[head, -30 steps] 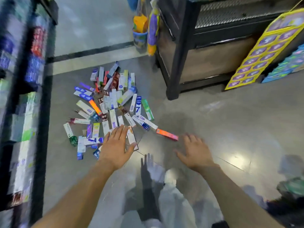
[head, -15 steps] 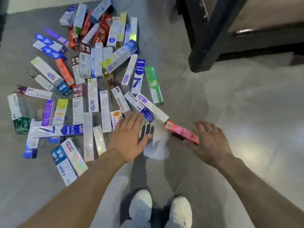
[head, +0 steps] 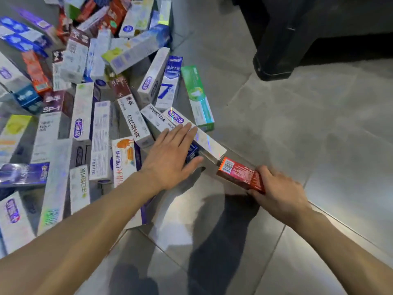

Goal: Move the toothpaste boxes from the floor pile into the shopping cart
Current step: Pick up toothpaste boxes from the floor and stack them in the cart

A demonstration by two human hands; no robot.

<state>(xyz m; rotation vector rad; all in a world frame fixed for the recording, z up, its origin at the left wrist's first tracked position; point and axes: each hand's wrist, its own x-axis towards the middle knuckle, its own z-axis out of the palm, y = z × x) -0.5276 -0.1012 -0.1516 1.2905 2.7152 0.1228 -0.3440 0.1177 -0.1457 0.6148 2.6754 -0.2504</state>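
A pile of several toothpaste boxes (head: 102,124) covers the grey tiled floor on the left. My left hand (head: 170,154) lies flat with straight fingers on two white boxes at the pile's near right edge, one a long silver-white box (head: 204,139). My right hand (head: 274,190) grips the near end of a red-orange box (head: 238,173) that lies apart from the pile on the floor, fingers curled over it. The shopping cart is not in view.
The black foot and frame of a shelf unit (head: 274,62) stand at the upper right. A green box (head: 197,96) marks the pile's right edge. Bare floor tiles (head: 319,128) stretch to the right and toward me.
The view has dropped closer to the floor. My left hand slid right onto the white boxes. My right hand closed round the end of the red-orange box.
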